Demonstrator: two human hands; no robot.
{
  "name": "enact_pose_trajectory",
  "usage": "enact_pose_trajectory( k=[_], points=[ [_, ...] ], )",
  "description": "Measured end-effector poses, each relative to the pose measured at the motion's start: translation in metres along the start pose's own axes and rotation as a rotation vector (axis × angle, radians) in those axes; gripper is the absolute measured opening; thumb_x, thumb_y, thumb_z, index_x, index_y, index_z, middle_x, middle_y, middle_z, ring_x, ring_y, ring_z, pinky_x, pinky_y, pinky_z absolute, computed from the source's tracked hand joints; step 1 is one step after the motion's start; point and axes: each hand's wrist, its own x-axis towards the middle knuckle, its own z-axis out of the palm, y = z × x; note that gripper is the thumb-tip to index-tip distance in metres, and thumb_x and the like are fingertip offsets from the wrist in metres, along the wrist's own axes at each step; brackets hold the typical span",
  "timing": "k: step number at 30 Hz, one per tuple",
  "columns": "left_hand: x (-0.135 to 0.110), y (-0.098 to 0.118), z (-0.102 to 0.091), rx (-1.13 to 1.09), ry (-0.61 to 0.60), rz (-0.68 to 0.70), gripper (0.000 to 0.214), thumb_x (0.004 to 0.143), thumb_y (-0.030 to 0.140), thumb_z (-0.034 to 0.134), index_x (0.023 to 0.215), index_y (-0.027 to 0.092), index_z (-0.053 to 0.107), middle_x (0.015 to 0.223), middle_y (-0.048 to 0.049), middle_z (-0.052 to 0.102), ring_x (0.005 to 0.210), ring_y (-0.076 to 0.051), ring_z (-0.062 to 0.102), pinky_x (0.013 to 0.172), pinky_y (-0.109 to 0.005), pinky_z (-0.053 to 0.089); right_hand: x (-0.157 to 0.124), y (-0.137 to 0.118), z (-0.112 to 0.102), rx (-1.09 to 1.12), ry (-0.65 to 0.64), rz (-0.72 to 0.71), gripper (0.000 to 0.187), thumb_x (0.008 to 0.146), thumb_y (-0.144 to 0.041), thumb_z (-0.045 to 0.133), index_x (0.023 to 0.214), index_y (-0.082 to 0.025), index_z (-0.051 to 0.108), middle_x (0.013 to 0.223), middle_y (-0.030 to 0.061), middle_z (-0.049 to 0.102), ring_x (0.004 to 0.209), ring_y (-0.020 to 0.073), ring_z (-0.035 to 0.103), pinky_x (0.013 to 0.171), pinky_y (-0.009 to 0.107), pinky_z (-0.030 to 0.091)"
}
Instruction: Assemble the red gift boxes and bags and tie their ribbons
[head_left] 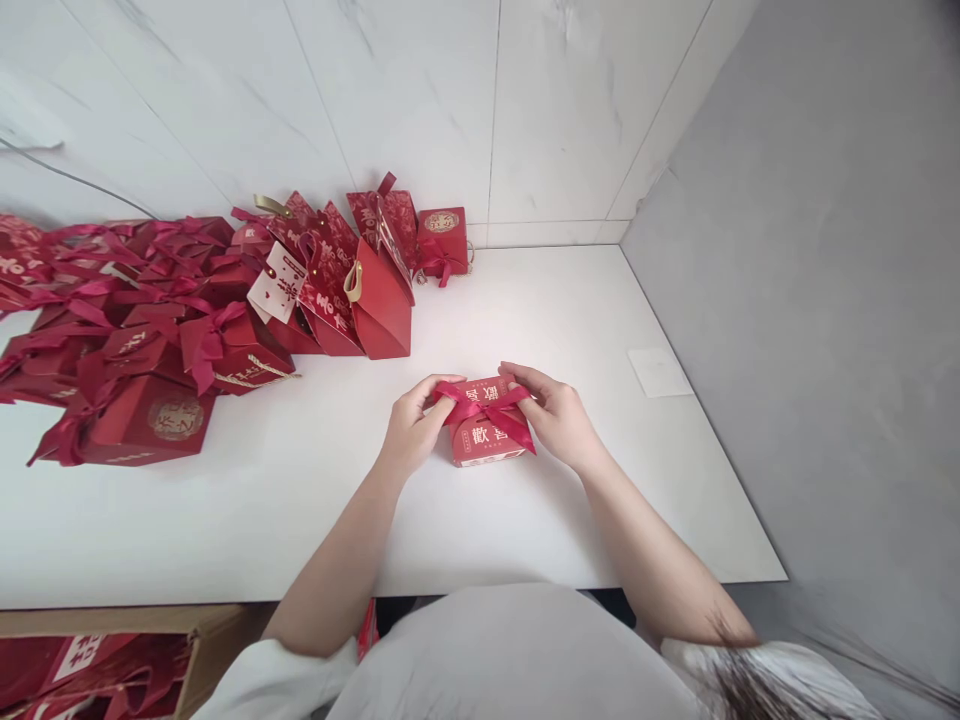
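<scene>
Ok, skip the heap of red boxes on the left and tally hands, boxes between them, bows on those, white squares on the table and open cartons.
Hands, left hand and right hand: 2
Box: 1
Bow: 1
White square: 1
Carton: 1
Total: 6

A white table (300,500) carries clustered red boxes (247,350) and a pale square (660,372).

Carton (208,648) partly out of frame

"歡喜" on red box (480,445), white tag (276,284) blurred
</scene>
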Motion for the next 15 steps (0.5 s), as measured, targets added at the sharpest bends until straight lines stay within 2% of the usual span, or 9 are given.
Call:
enact_pose_trajectory(
  k=[5, 8, 10, 12, 15],
  points=[
    [0.004, 0.003, -0.013, -0.01, 0.033, 0.116, 0.035, 0.079, 0.023, 0.056, 0.113, 0.024, 0.064, 0.116, -0.007, 0.068, 0.117, -0.027, 0.06, 0.095, -0.04, 0.05, -0.003, -0.009, -0.015, -0.099, -0.171, -0.097, 0.052, 0.088, -0.037, 0.063, 0.138, -0.034, 0.053, 0.145, 0.0023, 0.055, 0.134, 0.0258, 0.052, 0.105, 0.048, 0.05],
    [0.003, 0.007, -0.027, 0.031, 0.055, 0.143, 0.028, 0.079, 0.028, 0.061, 0.107, 0.023, 0.061, 0.106, -0.0055, 0.067, 0.105, -0.025, 0.063, 0.089, -0.038, 0.051, -0.006, -0.015, -0.021, -0.065, -0.111, -0.222, 0.042, 0.091, -0.037, 0.061, 0.132, -0.034, 0.056, 0.142, 0.0021, 0.056, 0.133, 0.0245, 0.051, 0.109, 0.049, 0.046],
    [0.002, 0.011, -0.035, 0.098, -0.02, 0.083, 0.023, 0.083, 0.036, 0.064, 0.101, 0.023, 0.063, 0.103, -0.0053, 0.068, 0.099, -0.024, 0.064, 0.088, -0.038, 0.05, -0.008, -0.019, -0.021, -0.028, -0.024, -0.323, 0.034, 0.093, -0.036, 0.057, 0.127, -0.033, 0.059, 0.14, 0.0024, 0.058, 0.133, 0.0243, 0.051, 0.111, 0.049, 0.043],
    [0.0, 0.014, -0.042, 0.168, -0.163, 0.002, 0.026, 0.087, 0.045, 0.062, 0.098, 0.022, 0.067, 0.103, -0.0062, 0.07, 0.098, -0.025, 0.064, 0.09, -0.04, 0.05, -0.01, -0.023, -0.017, -0.017, 0.015, -0.383, 0.027, 0.095, -0.037, 0.055, 0.121, -0.033, 0.062, 0.138, 0.003, 0.059, 0.133, 0.0246, 0.052, 0.112, 0.049, 0.041],
    [-0.002, 0.017, -0.045, 0.245, -0.298, -0.067, 0.034, 0.088, 0.053, 0.06, 0.088, 0.021, 0.072, 0.094, -0.006, 0.072, 0.092, -0.026, 0.065, 0.088, -0.04, 0.049, -0.012, -0.023, -0.007, -0.033, -0.004, -0.366, 0.022, 0.094, -0.04, 0.057, 0.111, -0.031, 0.067, 0.137, 0.0043, 0.059, 0.129, 0.0251, 0.054, 0.11, 0.047, 0.043]
  ],
)
